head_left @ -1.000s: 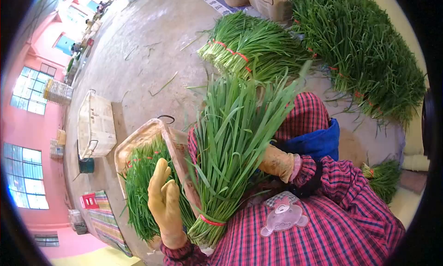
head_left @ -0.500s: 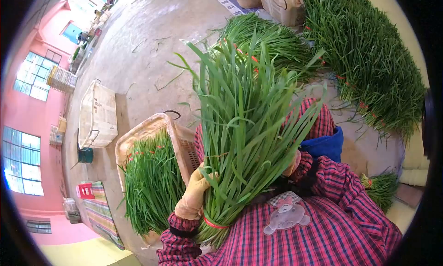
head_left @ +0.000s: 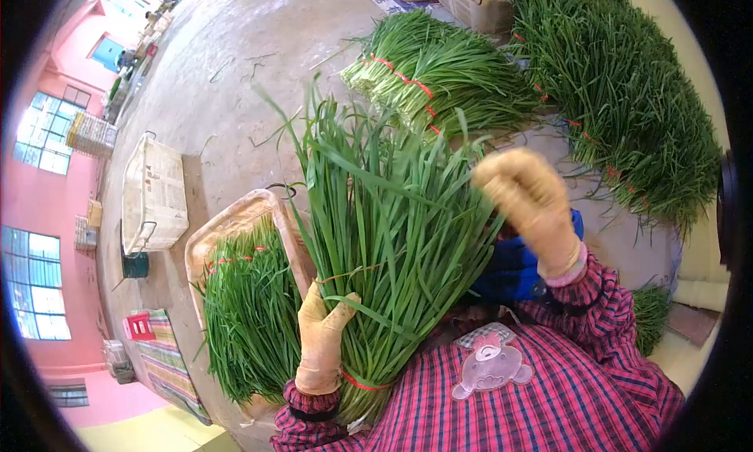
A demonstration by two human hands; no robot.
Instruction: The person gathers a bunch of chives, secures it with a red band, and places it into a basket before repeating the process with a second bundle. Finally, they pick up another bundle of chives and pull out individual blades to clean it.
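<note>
A large bundle of garlic chives [head_left: 384,224] leans upright against my lap, its leaf tips fanned out away from me. A red tie [head_left: 365,383] circles its lower end. My gloved left hand [head_left: 321,334] is closed around the left side of the bundle, thumb lying over the leaves. A thin yellowish strand [head_left: 362,271] crosses the leaves just above that hand. Raised beside the right edge of the leaves is my gloved right hand [head_left: 533,209], slightly blurred, its fingers curled together; what they hold, if anything, cannot be made out.
Left of me, a plastic basket [head_left: 294,256] holds red-tied chives [head_left: 251,318]. Beyond it stand a white crate [head_left: 161,193] and a striped mat [head_left: 174,358]. Ahead lies a pile of tied chives [head_left: 447,71], with a longer heap [head_left: 620,99] along the right wall.
My right hand has come out from behind the bundle and risen to its right side. The bundle's leaves have shifted left and lower. My left hand stays on it.
</note>
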